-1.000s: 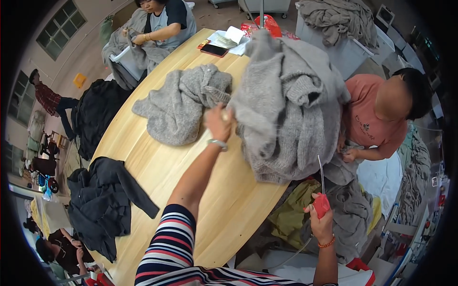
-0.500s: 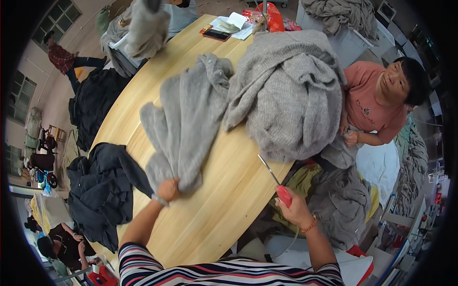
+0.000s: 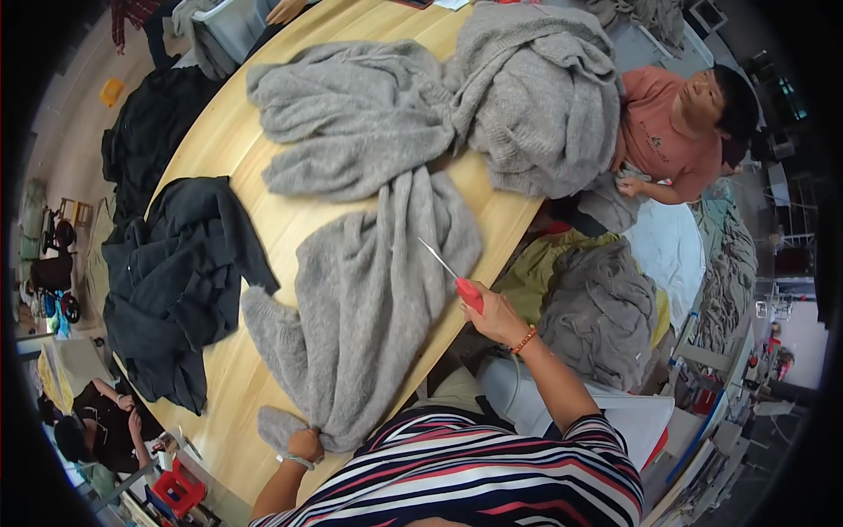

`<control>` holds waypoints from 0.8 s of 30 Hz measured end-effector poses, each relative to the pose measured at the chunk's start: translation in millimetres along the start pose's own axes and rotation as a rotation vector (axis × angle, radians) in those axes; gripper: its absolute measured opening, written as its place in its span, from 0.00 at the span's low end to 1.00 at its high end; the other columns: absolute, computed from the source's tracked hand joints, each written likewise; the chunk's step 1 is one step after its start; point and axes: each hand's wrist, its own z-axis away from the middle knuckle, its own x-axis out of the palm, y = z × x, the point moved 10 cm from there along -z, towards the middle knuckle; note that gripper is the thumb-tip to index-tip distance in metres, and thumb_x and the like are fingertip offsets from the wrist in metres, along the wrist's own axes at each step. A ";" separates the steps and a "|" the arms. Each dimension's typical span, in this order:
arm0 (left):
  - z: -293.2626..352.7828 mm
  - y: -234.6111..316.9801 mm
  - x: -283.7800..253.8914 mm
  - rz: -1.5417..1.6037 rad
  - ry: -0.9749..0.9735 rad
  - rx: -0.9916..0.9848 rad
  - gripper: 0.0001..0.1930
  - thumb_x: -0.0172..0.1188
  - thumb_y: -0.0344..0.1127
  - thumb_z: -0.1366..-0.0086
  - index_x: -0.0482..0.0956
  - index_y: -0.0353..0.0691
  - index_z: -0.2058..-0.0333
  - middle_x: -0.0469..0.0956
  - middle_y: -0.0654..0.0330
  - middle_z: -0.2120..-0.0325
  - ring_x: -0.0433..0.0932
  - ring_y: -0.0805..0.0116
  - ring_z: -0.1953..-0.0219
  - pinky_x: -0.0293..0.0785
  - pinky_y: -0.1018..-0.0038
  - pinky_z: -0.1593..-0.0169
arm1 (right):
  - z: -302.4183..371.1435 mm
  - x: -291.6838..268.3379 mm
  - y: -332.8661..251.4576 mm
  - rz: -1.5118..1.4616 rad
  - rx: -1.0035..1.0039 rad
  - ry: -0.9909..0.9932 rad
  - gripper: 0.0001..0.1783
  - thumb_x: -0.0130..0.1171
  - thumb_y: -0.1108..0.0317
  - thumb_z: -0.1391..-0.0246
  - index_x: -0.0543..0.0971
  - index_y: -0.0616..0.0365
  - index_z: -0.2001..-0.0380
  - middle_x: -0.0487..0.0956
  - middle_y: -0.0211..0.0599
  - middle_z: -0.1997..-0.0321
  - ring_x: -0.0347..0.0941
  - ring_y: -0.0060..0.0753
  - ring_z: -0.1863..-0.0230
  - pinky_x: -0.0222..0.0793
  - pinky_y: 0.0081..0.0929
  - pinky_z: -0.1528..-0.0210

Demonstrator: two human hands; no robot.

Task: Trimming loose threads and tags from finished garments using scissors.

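My left hand (image 3: pixel 306 446) is closed on the lower end of a grey knitted garment (image 3: pixel 378 290) that spreads up the table in front of me. In my right hand (image 3: pixel 499 318) is a tool with a red handle (image 3: pixel 470 295) and a thin, pointed metal shaft; I cannot make out its exact kind. Its tip lies over the right part of the garment, and whether it touches the cloth I cannot tell. Farther up lies another grey knitted garment (image 3: pixel 351 114), against a big heap of grey knitwear (image 3: pixel 544 105).
Dark garments (image 3: pixel 176 290) lie along the left edge of the wooden table (image 3: pixel 219 439). At the right, a co-worker in a pink shirt (image 3: pixel 663 132) holds grey cloth. Below them sits a grey knit pile (image 3: pixel 597 307). A thin cord (image 3: pixel 516 378) hangs below my right wrist.
My left hand has drawn a grey garment toward me, and it lies spread nearer my body. The right hand with the tool has moved left, over the garment. The whole view has shifted.
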 end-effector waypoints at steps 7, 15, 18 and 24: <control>-18.4 109.5 -261.0 0.244 0.541 0.394 0.28 0.68 0.37 0.49 0.71 0.39 0.48 0.71 0.46 0.51 0.71 0.46 0.50 0.68 0.62 0.48 | 3.1 4.6 7.1 -0.072 0.112 -0.056 0.30 0.57 0.61 0.46 0.63 0.51 0.40 0.80 0.49 0.63 0.76 0.57 0.57 0.71 0.44 0.54; -156.9 252.5 -455.9 -0.096 1.141 0.368 0.44 0.66 0.33 0.53 0.55 0.44 0.36 0.57 0.45 0.38 0.50 0.45 0.34 0.47 0.50 0.35 | 11.3 -44.7 17.1 -0.206 0.104 0.035 0.29 0.54 0.64 0.45 0.64 0.56 0.40 0.80 0.39 0.73 0.79 0.39 0.66 0.72 0.32 0.57; -220.5 255.1 -487.6 -0.079 1.020 0.348 0.41 0.61 0.29 0.54 0.59 0.44 0.37 0.66 0.45 0.44 0.59 0.48 0.37 0.48 0.49 0.35 | 19.2 -76.3 29.7 -0.172 0.197 0.094 0.27 0.54 0.67 0.46 0.66 0.50 0.41 0.81 0.43 0.71 0.80 0.47 0.64 0.73 0.38 0.57; -170.4 178.8 -529.5 0.560 1.011 0.692 0.21 0.58 0.28 0.49 0.76 0.31 0.54 0.80 0.46 0.59 0.78 0.53 0.55 0.72 0.68 0.50 | 11.6 -95.7 39.3 -0.168 0.190 0.092 0.26 0.53 0.67 0.45 0.67 0.51 0.42 0.81 0.42 0.72 0.80 0.41 0.65 0.73 0.36 0.58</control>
